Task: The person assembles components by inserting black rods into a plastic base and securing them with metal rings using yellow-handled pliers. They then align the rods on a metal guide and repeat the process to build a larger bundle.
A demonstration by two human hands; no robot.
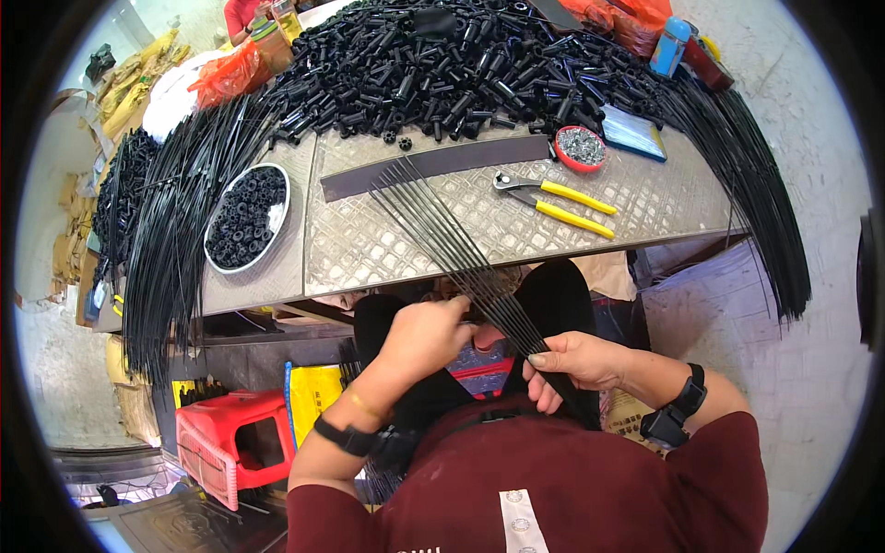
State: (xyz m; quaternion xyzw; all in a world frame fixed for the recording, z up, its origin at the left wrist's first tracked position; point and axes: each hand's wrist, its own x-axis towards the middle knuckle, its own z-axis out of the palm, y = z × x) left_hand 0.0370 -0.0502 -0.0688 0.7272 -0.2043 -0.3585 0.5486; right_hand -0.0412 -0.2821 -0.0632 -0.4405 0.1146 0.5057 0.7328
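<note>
Lying slantwise as a bundle of long, thin, black rods (495, 297), fanning apart at the far ends over the worktop (364, 244) and showing narrow gaps there, crossing its near edge, and bunching closer toward the near end within the right grip (581, 361).

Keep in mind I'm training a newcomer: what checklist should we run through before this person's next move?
1. Right hand gripping the rods: ok, fingers closed near their lower end.
2. Left hand gripping the rods: cannot tell, its fingertips are partly hidden.
3. Rods bunched together at the far end: not ok, they fan out.
4. Rods clear of the dark strip: cannot tell, they overlap it in view, but contact is unclear.
5. Pliers apart from the rods: ok, lying on the table to their right.
6. Red bowl upright: ok, with small metal bits inside.
</note>
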